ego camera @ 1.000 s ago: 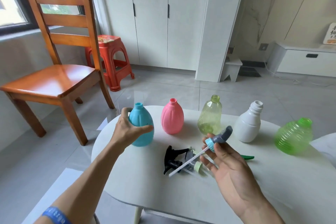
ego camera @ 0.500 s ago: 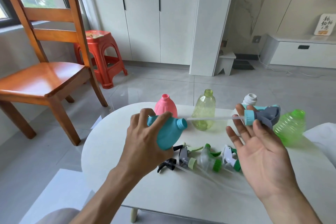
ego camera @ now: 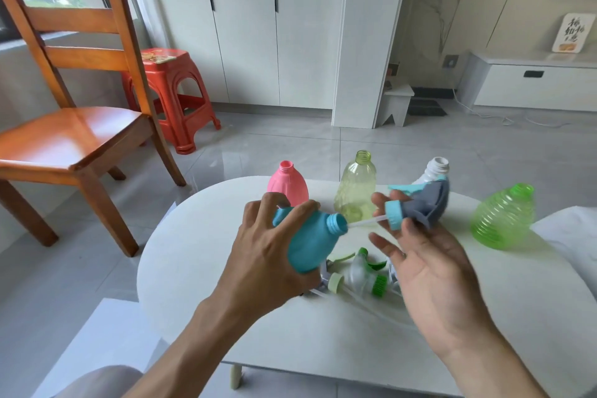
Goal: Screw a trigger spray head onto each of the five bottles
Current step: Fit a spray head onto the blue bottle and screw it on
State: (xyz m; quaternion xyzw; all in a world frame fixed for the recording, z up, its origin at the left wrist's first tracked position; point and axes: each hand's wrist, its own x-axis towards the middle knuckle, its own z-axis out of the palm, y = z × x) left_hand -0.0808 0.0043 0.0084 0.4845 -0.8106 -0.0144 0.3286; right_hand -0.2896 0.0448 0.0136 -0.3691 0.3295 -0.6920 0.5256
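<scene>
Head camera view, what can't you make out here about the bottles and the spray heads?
- Spare spray heads: head view, the pile is partly hidden by the left hand and the right hand, so no count.
- White bottle: only its neck shows behind the grey-and-blue spray head.
- Dip tube: its end is hidden inside the blue bottle.

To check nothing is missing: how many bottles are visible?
5: blue bottle in the left hand; pink, yellow-green, white and green ribbed on the table.
</scene>
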